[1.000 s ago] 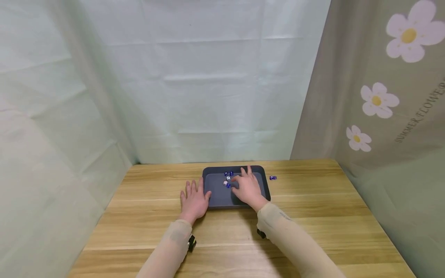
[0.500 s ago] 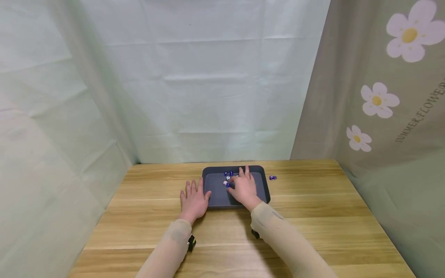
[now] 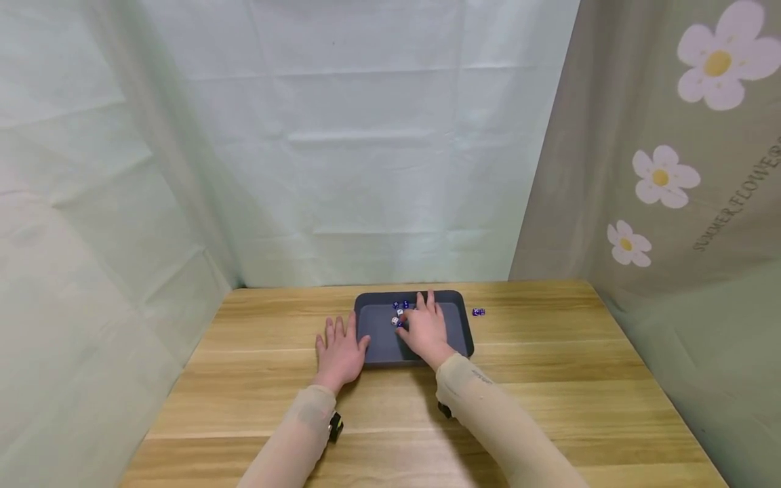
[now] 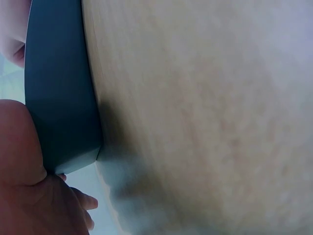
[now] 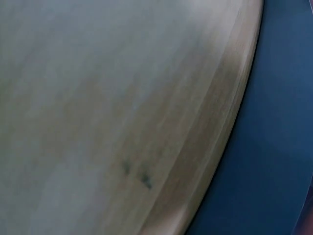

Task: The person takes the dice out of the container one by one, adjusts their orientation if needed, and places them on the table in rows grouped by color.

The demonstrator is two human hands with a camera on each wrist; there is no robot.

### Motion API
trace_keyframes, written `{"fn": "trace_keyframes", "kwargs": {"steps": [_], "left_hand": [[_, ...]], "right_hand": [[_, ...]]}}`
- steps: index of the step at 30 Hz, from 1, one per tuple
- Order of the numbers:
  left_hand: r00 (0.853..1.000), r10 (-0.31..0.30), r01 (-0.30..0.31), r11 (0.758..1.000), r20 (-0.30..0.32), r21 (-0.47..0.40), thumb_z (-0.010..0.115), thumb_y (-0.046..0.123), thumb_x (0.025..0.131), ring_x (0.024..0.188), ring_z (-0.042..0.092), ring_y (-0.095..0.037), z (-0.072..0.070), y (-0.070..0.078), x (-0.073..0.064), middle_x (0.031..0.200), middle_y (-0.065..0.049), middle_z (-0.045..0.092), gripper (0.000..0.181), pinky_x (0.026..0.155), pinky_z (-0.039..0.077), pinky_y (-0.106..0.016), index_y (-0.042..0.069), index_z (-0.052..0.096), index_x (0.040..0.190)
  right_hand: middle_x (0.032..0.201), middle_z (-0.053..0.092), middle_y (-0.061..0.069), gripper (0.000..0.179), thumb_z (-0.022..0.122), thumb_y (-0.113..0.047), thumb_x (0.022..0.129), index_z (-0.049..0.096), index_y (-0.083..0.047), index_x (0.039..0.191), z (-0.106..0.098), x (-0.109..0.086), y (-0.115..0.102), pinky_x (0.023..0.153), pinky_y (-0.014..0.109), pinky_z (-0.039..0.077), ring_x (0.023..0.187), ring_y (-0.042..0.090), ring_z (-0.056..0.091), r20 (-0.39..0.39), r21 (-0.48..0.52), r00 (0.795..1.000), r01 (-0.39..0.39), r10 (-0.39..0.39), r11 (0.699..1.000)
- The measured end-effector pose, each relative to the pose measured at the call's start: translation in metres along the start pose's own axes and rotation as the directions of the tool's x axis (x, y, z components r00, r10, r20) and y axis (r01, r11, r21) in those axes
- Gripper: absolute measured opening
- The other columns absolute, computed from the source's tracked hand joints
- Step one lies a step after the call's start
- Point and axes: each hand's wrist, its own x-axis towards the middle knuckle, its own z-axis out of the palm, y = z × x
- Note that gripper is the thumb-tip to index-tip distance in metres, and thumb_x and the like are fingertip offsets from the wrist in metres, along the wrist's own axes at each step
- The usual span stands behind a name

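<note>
A dark grey tray point(image 3: 378, 349) lies on the wooden table with several blue and white dice inside. My left hand point(image 3: 342, 354) rests spread along the tray's left side, its thumb at the rim; the left wrist view shows this hand point(image 4: 29, 196) against the tray's outer wall point(image 4: 61, 88). Over the tray's middle, my right hand point(image 3: 425, 332) has thumb and index finger on either side of a blue die point(image 3: 399, 324), partly covering it. Beside that die sits a white die point(image 3: 394, 320), with another white die point(image 3: 400, 312) just behind. The right wrist view misses the right hand's fingertips.
Two blue dice point(image 3: 478, 312) sit together on the table point(image 3: 537, 379), right of the tray. Farther back inside the tray are two more blue dice point(image 3: 401, 305). Pale cloth point(image 3: 378, 169) hangs behind the table, and a flowered curtain point(image 3: 671, 271) along its right.
My right hand has moved left within the tray, bringing its thumb and index finger around the blue die. The left hand has stayed at the tray's side.
</note>
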Motion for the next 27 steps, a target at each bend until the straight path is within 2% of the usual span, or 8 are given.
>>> {"fn": "trace_keyframes", "kwargs": {"steps": [19,27], "left_hand": [[1.000,0.010,-0.010,1.000,-0.006,0.012,0.047,0.037,0.115,0.160,0.006,-0.052,-0.0008,0.0013,-0.0007,0.171,-0.035,0.021,0.070,0.123,0.009,-0.075,0.005,0.020,0.171],[1.000,0.001,-0.001,1.000,0.002,0.011,0.046,0.039,0.114,0.161,0.005,-0.052,-0.0014,0.0022,-0.0003,0.171,-0.034,0.020,0.071,0.123,0.008,-0.075,0.006,0.019,0.171]], "right_hand": [[0.166,0.041,0.022,0.015,0.082,-0.041,0.096,0.083,-0.027,0.102,0.0003,0.0031,-0.0031,0.126,0.058,0.027,0.161,0.047,0.015,-0.008,-0.028,1.000,0.000,0.000,1.000],[0.164,0.045,0.021,0.013,0.082,-0.038,0.097,0.082,-0.026,0.100,0.0023,0.0025,-0.0029,0.125,0.057,0.031,0.161,0.046,0.017,-0.003,-0.052,1.000,-0.009,0.009,0.999]]}}
